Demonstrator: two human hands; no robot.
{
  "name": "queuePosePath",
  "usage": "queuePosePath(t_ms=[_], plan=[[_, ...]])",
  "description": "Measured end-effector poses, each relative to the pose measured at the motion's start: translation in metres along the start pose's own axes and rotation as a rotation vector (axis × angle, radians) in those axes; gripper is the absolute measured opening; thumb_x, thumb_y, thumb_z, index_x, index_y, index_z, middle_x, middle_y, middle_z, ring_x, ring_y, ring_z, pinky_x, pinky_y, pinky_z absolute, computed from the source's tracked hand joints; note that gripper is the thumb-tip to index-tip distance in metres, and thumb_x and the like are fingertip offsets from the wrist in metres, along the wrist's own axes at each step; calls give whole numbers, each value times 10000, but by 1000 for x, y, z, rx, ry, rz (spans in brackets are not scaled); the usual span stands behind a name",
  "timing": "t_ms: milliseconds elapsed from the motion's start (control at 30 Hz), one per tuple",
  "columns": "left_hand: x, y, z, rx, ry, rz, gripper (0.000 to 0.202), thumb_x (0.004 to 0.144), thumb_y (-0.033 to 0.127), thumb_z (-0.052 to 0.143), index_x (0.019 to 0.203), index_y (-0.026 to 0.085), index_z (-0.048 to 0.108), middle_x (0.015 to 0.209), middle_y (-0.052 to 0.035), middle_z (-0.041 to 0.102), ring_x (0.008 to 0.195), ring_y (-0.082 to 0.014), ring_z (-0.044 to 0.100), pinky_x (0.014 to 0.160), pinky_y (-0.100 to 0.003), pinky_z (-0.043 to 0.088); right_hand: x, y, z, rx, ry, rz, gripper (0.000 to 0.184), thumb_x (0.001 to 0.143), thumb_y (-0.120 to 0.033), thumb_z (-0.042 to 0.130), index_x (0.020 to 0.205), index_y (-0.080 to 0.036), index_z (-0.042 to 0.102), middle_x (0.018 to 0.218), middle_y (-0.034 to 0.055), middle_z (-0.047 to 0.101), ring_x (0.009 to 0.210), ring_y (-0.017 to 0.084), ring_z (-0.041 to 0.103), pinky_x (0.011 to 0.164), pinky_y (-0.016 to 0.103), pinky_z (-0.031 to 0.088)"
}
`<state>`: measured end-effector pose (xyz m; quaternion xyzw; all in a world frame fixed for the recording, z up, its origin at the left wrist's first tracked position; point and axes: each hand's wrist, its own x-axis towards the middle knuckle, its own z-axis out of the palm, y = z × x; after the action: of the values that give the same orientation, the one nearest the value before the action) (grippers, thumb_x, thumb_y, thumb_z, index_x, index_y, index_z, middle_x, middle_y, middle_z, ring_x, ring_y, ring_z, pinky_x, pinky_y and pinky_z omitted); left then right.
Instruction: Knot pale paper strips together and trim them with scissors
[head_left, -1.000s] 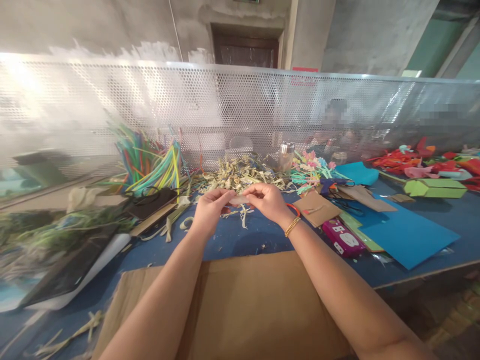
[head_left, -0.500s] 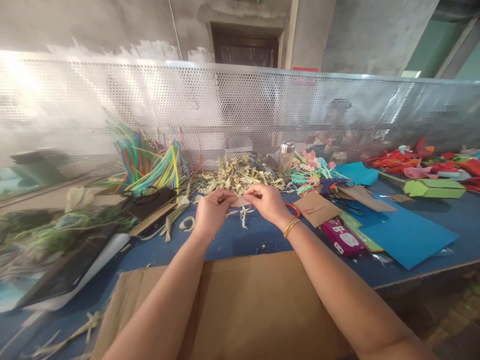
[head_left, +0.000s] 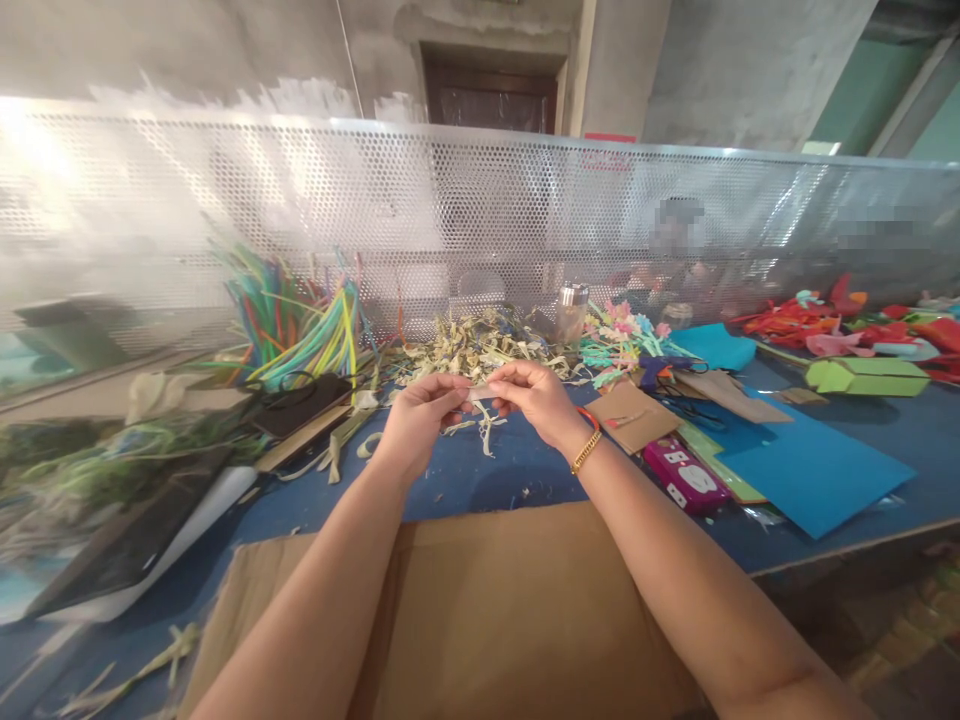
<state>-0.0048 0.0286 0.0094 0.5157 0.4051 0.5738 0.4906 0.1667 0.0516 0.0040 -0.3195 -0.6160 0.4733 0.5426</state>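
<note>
1. The left hand (head_left: pixel 424 420) is gripping one end of a small pale strip (head_left: pixel 480 393), its fingers closing in a pinch.
2. The right hand (head_left: pixel 536 400) is pinching the other end between thumb and fingers, and a gold bracelet (head_left: pixel 585 452) is circling that wrist.
3. The strip is stretching between both hands, appearing in front of a heap of dry, pale shreds (head_left: pixel 487 348) on the blue bench (head_left: pixel 480 490).
4. A cardboard sheet (head_left: pixel 517 610) is lying beneath the forearms.
5. A purple box (head_left: pixel 684 475) is sitting right of the hands, beside a blue sheet (head_left: pixel 821 475).
</note>
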Motion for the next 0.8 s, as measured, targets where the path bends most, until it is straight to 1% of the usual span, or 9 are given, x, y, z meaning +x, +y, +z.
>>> queuePosePath(t_ms=[100, 233, 300, 367, 433, 500, 600, 667, 800], plan=[[1, 0, -1, 9, 9, 1, 249, 643, 334, 761, 802, 154, 697, 662, -26, 667, 598, -117, 607, 530, -206, 436, -2, -4, 1, 0, 12, -12, 99, 715, -272, 666, 767, -187, 665, 665, -5, 654, 597, 114, 625, 587, 253, 524], [1, 0, 0, 191, 60, 94, 250, 646, 356, 770, 763, 153, 683, 636, -25, 668, 577, -126, 608, 524, -218, 429, -4, -8, 3, -168, 53, -86, 71, 723, -228, 628, 742, -176, 673, 617, -5, 646, 564, 112, 604, 571, 249, 496], [1, 0, 1, 225, 67, 133, 289, 631, 336, 785, 833, 159, 679, 648, -20, 682, 586, -133, 619, 551, -228, 443, -4, -7, 3, -252, 55, -135, 68, 730, -232, 635, 740, -176, 671, 644, 8, 663, 588, 118, 608, 589, 254, 495], [2, -1, 1, 216, 65, 140, 403, 626, 337, 792, 969, 168, 665, 696, -25, 709, 610, -148, 636, 585, -248, 464, -4, -6, 2, -297, 54, -166, 81, 737, -253, 652, 761, -178, 669, 702, 24, 684, 628, 126, 620, 622, 265, 505], [3, -3, 0, 228, 54, 137, 477, 620, 339, 797, 1044, 171, 656, 743, -39, 727, 639, -163, 650, 618, -268, 479, -3, -3, 0, -318, 54, -170, 136, 741, -260, 668, 856, -187, 670, 741, 27, 696, 636, 128, 625, 640, 276, 513], [4, -6, -2, 284, 47, 150, 391, 632, 345, 786, 968, 170, 690, 746, -46, 728, 662, -172, 657, 643, -275, 481, -2, 0, -3, -339, 58, -163, 207, 745, -253, 677, 944, -199, 663, 763, 24, 704, 635, 130, 629, 653, 286, 517], [6, -11, -4, 383, 53, 189, 227, 669, 367, 751, 798, 186, 704, 710, -35, 714, 668, -179, 662, 630, -267, 469, -1, 3, -4, -416, 60, -170, 107, 773, -265, 664, 861, -205, 672, 729, 18, 694, 625, 134, 627, 645, 286, 510], [7, -13, -4, 394, 47, 183, 205, 691, 381, 727, 759, 194, 681, 674, -23, 700, 640, -178, 662, 577, -251, 445, -2, 3, -4, -455, 41, -165, 73, 804, -277, 631, 786, -210, 654, 681, 4, 670, 602, 131, 618, 606, 272, 495], [4, -9, 0, 294, 3, 124, 217, 693, 373, 725, 750, 185, 630, 641, -16, 684, 565, -136, 618, 525, -217, 395, -3, 1, -2, -378, -3, -113, 54, 827, -267, 591, 813, -218, 610, 673, -15, 643, 584, 120, 613, 544, 239, 476]])
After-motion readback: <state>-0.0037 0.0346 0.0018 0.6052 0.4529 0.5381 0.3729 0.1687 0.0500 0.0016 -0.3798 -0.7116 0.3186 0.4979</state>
